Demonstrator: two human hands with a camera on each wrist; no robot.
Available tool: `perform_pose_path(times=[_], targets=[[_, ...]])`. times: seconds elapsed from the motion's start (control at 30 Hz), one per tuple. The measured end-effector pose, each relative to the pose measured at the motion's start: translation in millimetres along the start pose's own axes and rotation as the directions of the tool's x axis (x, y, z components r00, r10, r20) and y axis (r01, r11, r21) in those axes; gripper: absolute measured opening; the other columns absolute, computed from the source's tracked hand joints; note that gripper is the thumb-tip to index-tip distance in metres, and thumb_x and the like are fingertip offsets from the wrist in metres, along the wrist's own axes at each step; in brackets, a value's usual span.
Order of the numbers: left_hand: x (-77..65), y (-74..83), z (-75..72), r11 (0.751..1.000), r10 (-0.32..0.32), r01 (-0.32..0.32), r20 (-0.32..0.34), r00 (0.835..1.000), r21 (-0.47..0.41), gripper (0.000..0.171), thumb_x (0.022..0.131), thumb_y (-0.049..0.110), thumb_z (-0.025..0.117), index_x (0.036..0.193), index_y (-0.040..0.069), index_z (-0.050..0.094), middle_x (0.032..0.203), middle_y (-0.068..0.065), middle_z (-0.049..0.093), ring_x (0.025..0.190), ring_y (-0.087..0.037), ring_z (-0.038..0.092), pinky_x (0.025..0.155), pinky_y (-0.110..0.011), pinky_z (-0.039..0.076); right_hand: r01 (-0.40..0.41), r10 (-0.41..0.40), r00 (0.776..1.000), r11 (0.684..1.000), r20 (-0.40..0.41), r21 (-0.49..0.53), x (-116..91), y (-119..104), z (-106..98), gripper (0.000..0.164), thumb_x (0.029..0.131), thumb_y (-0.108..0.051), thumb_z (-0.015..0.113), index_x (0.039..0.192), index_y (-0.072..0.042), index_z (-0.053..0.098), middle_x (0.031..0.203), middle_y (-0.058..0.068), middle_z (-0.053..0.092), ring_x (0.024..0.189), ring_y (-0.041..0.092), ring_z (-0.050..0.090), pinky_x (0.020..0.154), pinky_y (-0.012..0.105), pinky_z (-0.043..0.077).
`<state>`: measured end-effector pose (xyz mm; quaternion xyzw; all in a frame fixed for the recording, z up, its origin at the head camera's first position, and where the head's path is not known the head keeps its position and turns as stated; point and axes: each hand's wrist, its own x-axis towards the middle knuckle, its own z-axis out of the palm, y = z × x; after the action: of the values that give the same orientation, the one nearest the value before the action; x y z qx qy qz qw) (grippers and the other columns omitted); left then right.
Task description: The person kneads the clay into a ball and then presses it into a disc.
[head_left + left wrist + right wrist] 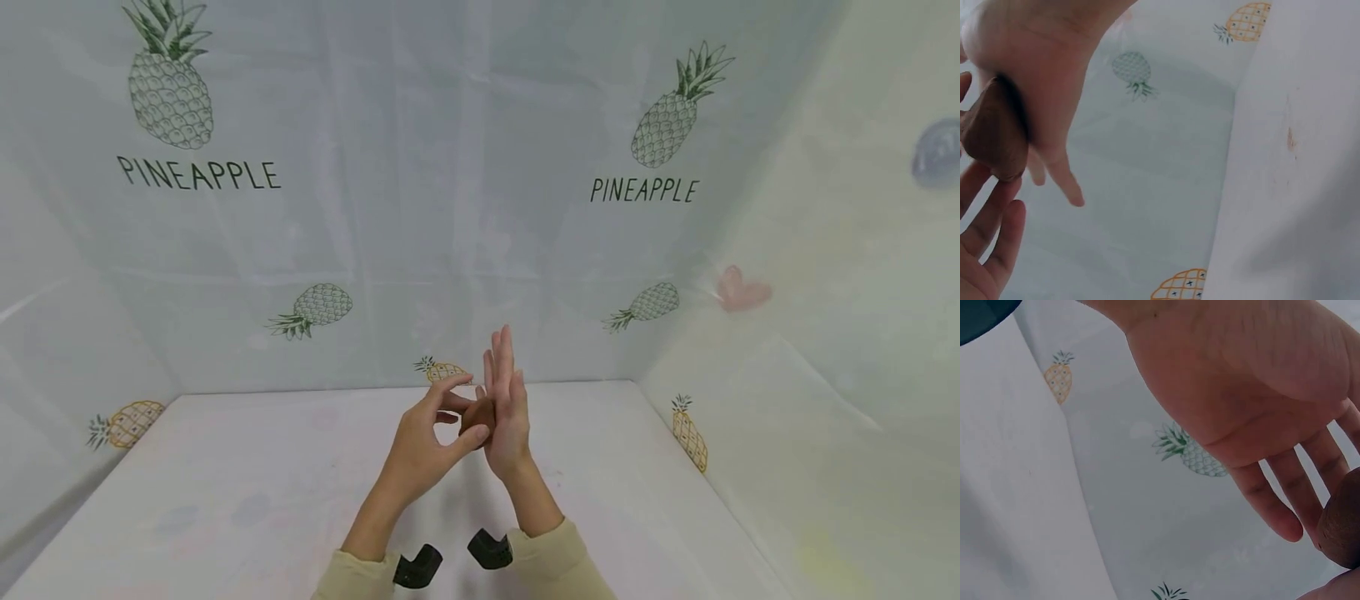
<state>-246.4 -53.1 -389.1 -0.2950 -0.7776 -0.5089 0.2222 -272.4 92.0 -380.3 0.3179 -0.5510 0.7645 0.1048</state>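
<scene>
A smooth brown lump (477, 418), possibly clay, is held above the table between both hands. My left hand (417, 454) pinches it between thumb and fingers. Upright beside it, my right hand (510, 429) has straight fingers, its palm side turned toward the lump. The left wrist view shows the lump (996, 134) as rounded and tapering, its far side against the right hand (1041, 81). At the right edge of the right wrist view, part of the lump (1342, 528) shows near the right fingers; the rest is cut off.
A white table (285, 492) lies under the hands, with a small brownish smudge (1291, 140) on it. Pale sheeting printed with pineapples (457, 233) surrounds the back and sides. Black wrist devices (418, 567) sit by the cream sleeves (558, 562).
</scene>
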Motion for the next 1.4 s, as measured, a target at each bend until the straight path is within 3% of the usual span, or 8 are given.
perform_pose_path(times=[0.23,0.3,0.43,0.53,0.8,1.03,1.27,1.4], targets=[[0.4,1.6,4.5,1.0,-0.026,0.027,-0.088,0.996,0.002,0.072,0.096,0.028,0.081,0.158,0.025,0.045,0.105,0.011,0.069,0.096,-0.009,0.067,0.089,-0.037,0.058,0.023,-0.024,0.999,0.999,0.035,0.023,-2.2,-0.5,11.2,0.067,0.11,-0.061,0.005,0.17,-0.037,-0.01,0.178,-0.012,-0.011,0.164,0.023,-0.014,0.123,0.072,-0.01],[-0.3,1.4,5.5,0.999,-0.034,0.034,-0.108,0.994,-0.002,0.072,0.098,0.03,0.079,0.16,0.026,0.042,0.103,0.011,0.067,0.092,-0.008,0.066,0.085,-0.036,0.058,0.016,-0.017,0.999,1.0,0.037,0.027,-3.3,-1.2,15.1,0.067,0.11,-0.061,0.005,0.17,-0.038,-0.01,0.177,-0.014,-0.011,0.164,0.021,-0.014,0.13,0.054,0.013],[-1.1,-0.4,9.3,1.0,-0.019,0.016,-0.159,0.987,-0.016,0.067,0.103,0.03,0.068,0.163,0.025,0.038,0.098,0.009,0.063,0.081,-0.008,0.063,0.076,-0.033,0.055,0.016,-0.018,0.999,0.999,0.046,0.042,-5.8,-0.2,21.8,0.066,0.11,-0.058,0.005,0.17,-0.036,-0.01,0.177,-0.015,-0.012,0.164,0.021,-0.015,0.13,0.05,0.015],[-2.4,-1.4,13.4,1.0,-0.014,0.009,-0.198,0.98,-0.03,0.059,0.109,0.033,0.054,0.165,0.023,0.035,0.097,0.008,0.057,0.083,-0.011,0.058,0.076,-0.031,0.05,0.031,-0.034,0.998,0.998,0.055,0.054,-7.7,2.2,25.3,0.066,0.11,-0.056,0.005,0.171,-0.034,-0.011,0.177,-0.012,-0.013,0.164,0.024,-0.015,0.126,0.068,-0.008],[-7.8,0.9,18.9,0.978,-0.034,-0.012,-0.218,0.975,-0.208,0.055,0.118,0.039,0.015,0.168,0.019,0.023,0.097,-0.004,0.05,0.082,-0.015,0.05,0.072,-0.028,0.044,0.036,-0.037,0.998,0.999,0.048,0.014,-9.7,4.7,29.1,0.067,0.11,-0.057,0.005,0.171,-0.033,-0.011,0.177,-0.011,-0.014,0.164,0.025,-0.013,0.126,0.068,-0.009],[-8.7,-0.8,17.8,0.939,-0.065,-0.011,-0.207,0.976,-0.344,0.064,0.114,0.051,0.004,0.168,0.019,0.015,0.11,-0.011,0.049,0.114,-0.021,0.049,0.112,-0.034,0.028,0.015,-0.017,0.997,1.0,0.072,0.026,-12.0,1.1,32.5,0.066,0.11,-0.056,0.004,0.17,-0.033,-0.013,0.177,-0.012,-0.015,0.164,0.027,-0.014,0.125,0.068,-0.011],[-8.4,-5.3,8.7,0.922,-0.056,-0.03,-0.209,0.976,-0.386,0.066,0.112,0.056,0.001,0.17,0.023,0.008,0.15,-0.013,0.036,0.144,-0.034,0.032,0.117,-0.054,0.011,-0.02,0.017,0.995,0.999,0.103,0.028,-15.6,-1.6,36.0,0.063,0.111,-0.052,0.002,0.169,-0.035,-0.015,0.177,-0.012,-0.016,0.164,0.024,-0.014,0.123,0.07,-0.012],[-7.3,-3.2,3.2,0.902,-0.079,-0.007,-0.181,0.98,-0.433,0.066,0.111,0.059,0.003,0.171,0.031,0.003,0.171,-0.007,0.019,0.158,-0.021,0.013,0.123,-0.069,-0.002,-0.017,0.014,0.992,1.0,0.123,0.024,-16.5,-3.1,37.1,0.063,0.111,-0.052,0.001,0.169,-0.036,-0.016,0.176,-0.012,-0.018,0.164,0.023,-0.015,0.124,0.068,-0.015]])
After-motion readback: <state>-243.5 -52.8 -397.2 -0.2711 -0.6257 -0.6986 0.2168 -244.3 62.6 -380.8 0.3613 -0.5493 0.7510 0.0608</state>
